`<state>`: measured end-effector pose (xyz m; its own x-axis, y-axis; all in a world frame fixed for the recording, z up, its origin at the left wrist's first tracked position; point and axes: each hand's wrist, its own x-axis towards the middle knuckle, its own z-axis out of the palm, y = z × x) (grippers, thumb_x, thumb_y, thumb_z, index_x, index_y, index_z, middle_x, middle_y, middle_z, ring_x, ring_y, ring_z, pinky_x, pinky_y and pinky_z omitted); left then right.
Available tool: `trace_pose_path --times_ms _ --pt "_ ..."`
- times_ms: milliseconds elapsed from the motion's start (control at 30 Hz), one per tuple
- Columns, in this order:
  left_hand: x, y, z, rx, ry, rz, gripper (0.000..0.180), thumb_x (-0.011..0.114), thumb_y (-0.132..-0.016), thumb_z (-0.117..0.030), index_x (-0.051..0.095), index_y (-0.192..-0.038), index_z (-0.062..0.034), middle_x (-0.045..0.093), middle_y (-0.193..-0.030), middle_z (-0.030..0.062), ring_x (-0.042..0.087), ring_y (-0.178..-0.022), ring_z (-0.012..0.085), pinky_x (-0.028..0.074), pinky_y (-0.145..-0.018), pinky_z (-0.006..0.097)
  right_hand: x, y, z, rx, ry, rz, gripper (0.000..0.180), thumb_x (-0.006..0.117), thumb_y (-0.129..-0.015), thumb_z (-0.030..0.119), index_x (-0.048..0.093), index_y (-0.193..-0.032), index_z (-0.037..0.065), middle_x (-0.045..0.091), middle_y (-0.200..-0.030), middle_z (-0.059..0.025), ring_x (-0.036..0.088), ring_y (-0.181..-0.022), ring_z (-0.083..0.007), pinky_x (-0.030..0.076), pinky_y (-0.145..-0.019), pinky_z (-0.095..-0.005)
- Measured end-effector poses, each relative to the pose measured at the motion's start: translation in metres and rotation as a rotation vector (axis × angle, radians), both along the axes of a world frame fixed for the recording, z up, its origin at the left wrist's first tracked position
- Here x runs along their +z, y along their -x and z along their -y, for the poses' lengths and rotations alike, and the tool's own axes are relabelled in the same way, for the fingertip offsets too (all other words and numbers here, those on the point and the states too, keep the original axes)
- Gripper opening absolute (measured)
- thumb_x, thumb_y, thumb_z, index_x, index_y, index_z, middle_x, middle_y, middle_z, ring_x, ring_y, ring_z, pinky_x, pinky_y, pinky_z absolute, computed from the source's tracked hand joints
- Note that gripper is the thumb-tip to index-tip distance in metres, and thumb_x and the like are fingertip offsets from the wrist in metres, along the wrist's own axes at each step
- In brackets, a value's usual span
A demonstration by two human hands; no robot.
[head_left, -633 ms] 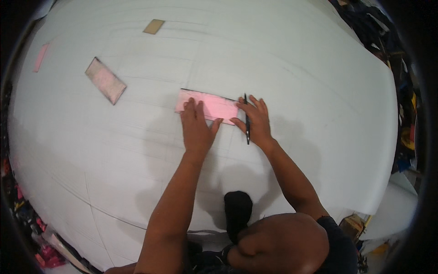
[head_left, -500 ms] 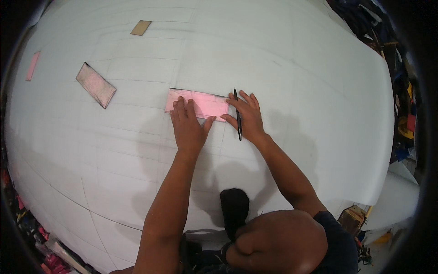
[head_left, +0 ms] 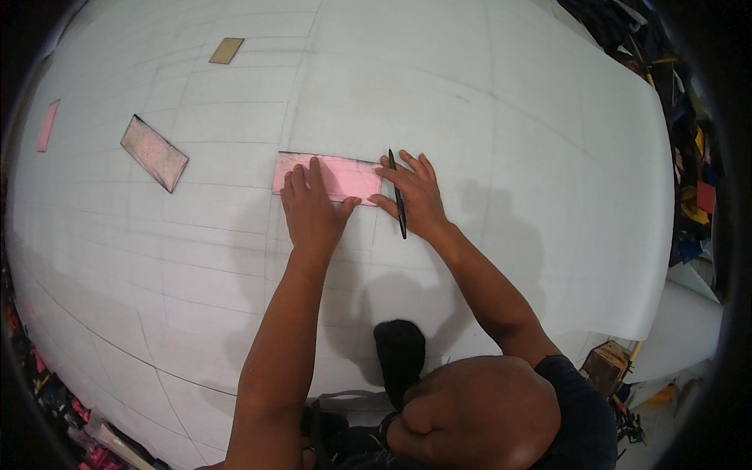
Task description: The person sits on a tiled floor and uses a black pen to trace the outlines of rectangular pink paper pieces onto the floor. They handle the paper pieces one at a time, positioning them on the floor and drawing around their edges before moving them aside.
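A pink rectangular card [head_left: 348,180] with a dark, smudged upper edge lies on a large sheet of white paper [head_left: 548,196]. My left hand [head_left: 310,213] rests flat on the card's left and middle part, its fingers pointing away from me and the thumb near its lower edge. At the card's right end is my right hand [head_left: 421,202], which holds a black pen [head_left: 399,200] across its fingers. That hand's thumb and a fingertip touch the card's right end. The pen's tip points away from me, off the paper as far as I can see.
Left of the card lie a smudged pink card [head_left: 154,154], a small tan card [head_left: 226,51] and a narrow pink strip [head_left: 48,125]. Thin ruled lines cross the paper. My black-socked foot [head_left: 399,356] is close by. Clutter [head_left: 699,188] lines the right edge; a worn box [head_left: 607,366] sits lower right.
The whole view has shifted slightly, so the cards and paper lines appear a little further left. Both hands keep their places on the pink card, with the pen still in my right hand.
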<state>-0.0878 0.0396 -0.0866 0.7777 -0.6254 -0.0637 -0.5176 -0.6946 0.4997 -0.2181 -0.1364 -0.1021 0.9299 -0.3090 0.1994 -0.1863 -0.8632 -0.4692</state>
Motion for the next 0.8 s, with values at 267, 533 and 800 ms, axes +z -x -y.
trace_pose_path --times_ms 267,533,800 --pt "0.003 0.001 0.004 0.070 -0.076 0.008 0.104 0.091 -0.075 -0.045 0.040 -0.152 0.0012 0.030 -0.156 0.0405 0.033 -0.146 0.0559 0.032 -0.120 0.057 0.036 -0.052 0.015 -0.059 -0.233 0.176 0.034 0.066 -0.096 0.013 0.063 -0.129 0.006 0.066 -0.110 -0.0168 0.064 -0.106 -0.0351 0.046 -0.098 -0.0491" --pt "0.009 -0.003 0.008 0.099 -0.058 -0.110 0.112 0.093 -0.073 -0.042 0.031 -0.154 0.0050 0.027 -0.158 0.0401 0.027 -0.149 0.0563 0.030 -0.121 0.058 0.039 -0.141 -0.026 0.069 -0.664 -0.162 0.032 0.061 -0.104 0.024 0.069 -0.127 0.003 0.069 -0.128 -0.0156 0.069 -0.112 -0.0285 0.055 -0.094 -0.0375" --pt "0.009 -0.002 0.008 0.092 -0.057 -0.088 0.117 0.092 -0.073 -0.043 0.027 -0.153 0.0105 0.029 -0.157 0.0414 0.029 -0.149 0.0556 0.030 -0.122 0.057 0.025 -0.159 -0.035 0.104 -0.631 -0.178 0.032 0.063 -0.101 0.031 0.074 -0.119 0.007 0.075 -0.118 -0.0123 0.072 -0.105 -0.0292 0.056 -0.093 -0.0367"
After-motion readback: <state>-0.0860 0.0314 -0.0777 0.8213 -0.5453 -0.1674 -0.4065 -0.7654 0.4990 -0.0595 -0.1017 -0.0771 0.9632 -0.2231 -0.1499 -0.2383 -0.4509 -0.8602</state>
